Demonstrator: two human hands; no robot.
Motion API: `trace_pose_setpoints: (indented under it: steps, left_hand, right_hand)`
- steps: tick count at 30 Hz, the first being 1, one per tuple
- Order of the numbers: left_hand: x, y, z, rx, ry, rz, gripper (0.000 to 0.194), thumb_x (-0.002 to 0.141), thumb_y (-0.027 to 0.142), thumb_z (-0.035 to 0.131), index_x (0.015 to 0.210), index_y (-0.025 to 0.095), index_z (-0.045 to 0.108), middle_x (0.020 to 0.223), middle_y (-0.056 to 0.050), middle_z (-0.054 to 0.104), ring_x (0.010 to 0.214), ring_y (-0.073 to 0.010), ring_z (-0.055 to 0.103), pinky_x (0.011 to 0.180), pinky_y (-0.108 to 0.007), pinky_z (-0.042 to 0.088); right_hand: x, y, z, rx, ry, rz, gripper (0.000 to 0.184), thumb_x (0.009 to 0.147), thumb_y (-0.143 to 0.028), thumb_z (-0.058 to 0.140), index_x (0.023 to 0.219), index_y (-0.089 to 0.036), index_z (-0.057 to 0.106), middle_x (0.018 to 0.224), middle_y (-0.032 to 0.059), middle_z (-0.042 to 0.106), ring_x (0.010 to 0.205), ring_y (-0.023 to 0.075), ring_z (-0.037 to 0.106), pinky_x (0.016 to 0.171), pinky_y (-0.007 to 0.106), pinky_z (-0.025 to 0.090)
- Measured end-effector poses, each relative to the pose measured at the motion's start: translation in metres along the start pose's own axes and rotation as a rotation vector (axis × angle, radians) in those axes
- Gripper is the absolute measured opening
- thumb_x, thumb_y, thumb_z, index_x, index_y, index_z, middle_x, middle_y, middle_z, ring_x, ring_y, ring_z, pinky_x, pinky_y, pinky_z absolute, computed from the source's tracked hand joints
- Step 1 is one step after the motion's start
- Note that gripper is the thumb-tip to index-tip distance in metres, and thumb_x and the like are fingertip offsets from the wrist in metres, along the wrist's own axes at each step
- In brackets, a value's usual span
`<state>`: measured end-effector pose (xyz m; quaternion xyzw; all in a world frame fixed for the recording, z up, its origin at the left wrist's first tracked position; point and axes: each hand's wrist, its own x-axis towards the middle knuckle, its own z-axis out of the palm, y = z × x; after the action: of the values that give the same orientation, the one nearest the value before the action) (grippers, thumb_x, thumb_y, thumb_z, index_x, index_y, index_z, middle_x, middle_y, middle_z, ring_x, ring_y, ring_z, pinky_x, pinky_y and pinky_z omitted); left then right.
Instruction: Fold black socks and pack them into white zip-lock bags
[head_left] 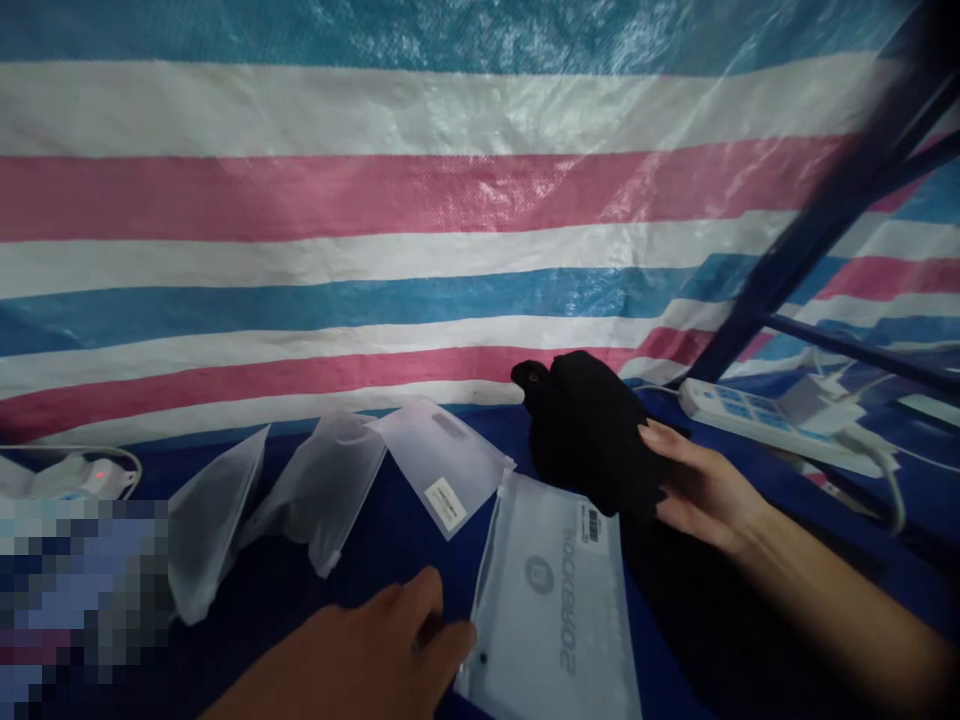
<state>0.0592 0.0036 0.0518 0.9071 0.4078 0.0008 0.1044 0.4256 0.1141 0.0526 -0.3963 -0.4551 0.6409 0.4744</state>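
My right hand [694,485] grips a folded black fabric item [592,430], probably socks, and holds it just above the top edge of a frosted zip bag [555,600] printed with grey lettering. My left hand [390,640] pinches the lower left edge of that same bag, fingers closed on it. The bag lies flat on a dark blue surface [390,530].
Three more frosted zip bags [442,460] [322,490] [210,520] lie fanned out to the left. A white power strip [757,412] with a plugged-in charger sits at right beside a dark blue metal frame [825,210]. A striped tarp [375,200] hangs behind. A white device [82,478] with a red light lies far left.
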Motion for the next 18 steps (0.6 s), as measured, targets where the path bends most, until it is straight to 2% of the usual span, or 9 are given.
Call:
trace_pose_setpoints:
  steps: [2, 4, 5, 7, 10, 12, 14, 16, 18]
  left_hand:
    - [-0.003, 0.002, -0.003, 0.091, -0.107, -0.019, 0.054, 0.084, 0.017, 0.075, 0.134, 0.033, 0.086, 0.114, -0.013, 0.084, 0.074, -0.0351, 0.082, 0.041, -0.034, 0.051]
    - [-0.005, 0.005, -0.015, 0.046, -0.139, -0.056, 0.068, 0.083, 0.018, 0.082, 0.149, 0.035, 0.079, 0.133, -0.015, 0.083, 0.094, -0.0399, 0.087, 0.056, -0.039, 0.065]
    - [-0.005, 0.007, -0.023, -0.001, -0.156, -0.072, 0.077, 0.082, 0.022, 0.089, 0.156, 0.034, 0.075, 0.143, -0.016, 0.081, 0.103, -0.0416, 0.087, 0.066, -0.042, 0.070]
    - [-0.007, 0.009, -0.037, -0.082, -0.169, -0.134, 0.092, 0.081, 0.040, 0.100, 0.166, 0.033, 0.066, 0.158, -0.018, 0.073, 0.118, -0.0442, 0.085, 0.083, -0.048, 0.074]
    - [-0.008, 0.004, -0.049, -0.103, -0.166, -0.161, 0.086, 0.086, 0.053, 0.098, 0.163, 0.030, 0.068, 0.159, -0.018, 0.074, 0.130, -0.0463, 0.081, 0.099, -0.056, 0.072]
    - [-0.010, -0.002, -0.052, -0.116, -0.083, -0.109, 0.078, 0.094, 0.059, 0.091, 0.163, 0.028, 0.069, 0.160, -0.018, 0.074, 0.141, -0.0480, 0.075, 0.108, -0.061, 0.068]
    - [-0.018, -0.008, -0.052, -0.168, 0.030, -0.067, 0.072, 0.101, 0.071, 0.078, 0.161, 0.032, 0.071, 0.161, -0.015, 0.073, 0.142, -0.0460, 0.075, 0.104, -0.057, 0.070]
    - [-0.032, -0.011, -0.048, -0.209, 0.093, -0.065, 0.069, 0.099, 0.080, 0.074, 0.155, 0.041, 0.075, 0.159, -0.009, 0.076, 0.134, -0.0419, 0.080, 0.093, -0.050, 0.072]
    - [-0.051, -0.013, -0.039, -0.210, 0.063, -0.077, 0.075, 0.087, 0.078, 0.089, 0.155, 0.050, 0.073, 0.158, -0.004, 0.076, 0.131, -0.0417, 0.081, 0.098, -0.052, 0.072]
  right_hand:
    - [0.001, 0.004, -0.001, 0.001, 0.006, -0.025, 0.031, 0.086, -0.047, 0.093, 0.112, -0.035, 0.082, 0.122, 0.0059, 0.089, 0.107, 0.0293, 0.087, 0.093, 0.040, 0.075]
    - [0.004, 0.006, -0.001, 0.020, 0.000, -0.035, 0.035, 0.084, -0.045, 0.097, 0.114, -0.034, 0.083, 0.121, 0.0049, 0.089, 0.107, 0.0279, 0.087, 0.097, 0.039, 0.074]
    - [0.005, 0.007, 0.000, 0.034, -0.005, -0.030, 0.039, 0.082, -0.043, 0.099, 0.117, -0.034, 0.083, 0.123, 0.0044, 0.089, 0.109, 0.0271, 0.087, 0.099, 0.038, 0.074]
    - [0.006, 0.008, 0.001, 0.064, -0.006, -0.007, 0.046, 0.080, -0.041, 0.101, 0.122, -0.033, 0.084, 0.127, 0.0037, 0.089, 0.112, 0.0255, 0.087, 0.100, 0.034, 0.073]
    - [0.008, 0.008, -0.001, 0.073, 0.020, 0.025, 0.044, 0.083, -0.040, 0.099, 0.124, -0.032, 0.084, 0.122, 0.0026, 0.090, 0.107, 0.0245, 0.087, 0.094, 0.031, 0.074]
    - [0.008, 0.008, -0.001, 0.060, 0.037, 0.032, 0.039, 0.085, -0.038, 0.097, 0.121, -0.031, 0.084, 0.116, 0.0019, 0.091, 0.101, 0.0249, 0.088, 0.090, 0.032, 0.075]
    - [0.008, 0.007, -0.001, 0.060, 0.045, 0.023, 0.035, 0.086, -0.035, 0.097, 0.118, -0.031, 0.084, 0.115, 0.0011, 0.091, 0.100, 0.0247, 0.088, 0.090, 0.033, 0.076]
    - [0.008, 0.007, 0.000, 0.067, 0.045, 0.015, 0.035, 0.085, -0.036, 0.097, 0.118, -0.031, 0.085, 0.114, 0.0006, 0.091, 0.100, 0.0238, 0.087, 0.090, 0.031, 0.075]
    - [0.008, 0.008, -0.001, 0.068, 0.055, 0.017, 0.038, 0.083, -0.038, 0.098, 0.118, -0.032, 0.085, 0.111, 0.0001, 0.091, 0.097, 0.0231, 0.087, 0.086, 0.030, 0.075]
